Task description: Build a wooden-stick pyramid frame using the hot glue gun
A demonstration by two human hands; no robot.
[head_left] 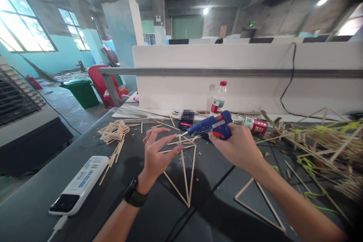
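My right hand (236, 145) is closed round a blue hot glue gun (211, 124) with an orange trigger; its nozzle points left, over the top of a thin wooden stick frame (185, 172) lying on the dark table (215, 181). My left hand (155, 155) hovers beside the frame's top with its fingers curled and apart. One stick runs between those fingers, and the fingertips pinch it lightly. A dark watch sits on my left wrist.
A second stick triangle (258, 206) lies at the right front. Loose sticks are piled at the left back (113, 130), and a tangled stick structure (326, 140) fills the right. A white power bank (79, 185), plastic bottles (219, 100) and a white partition wall (246, 79) stand around.
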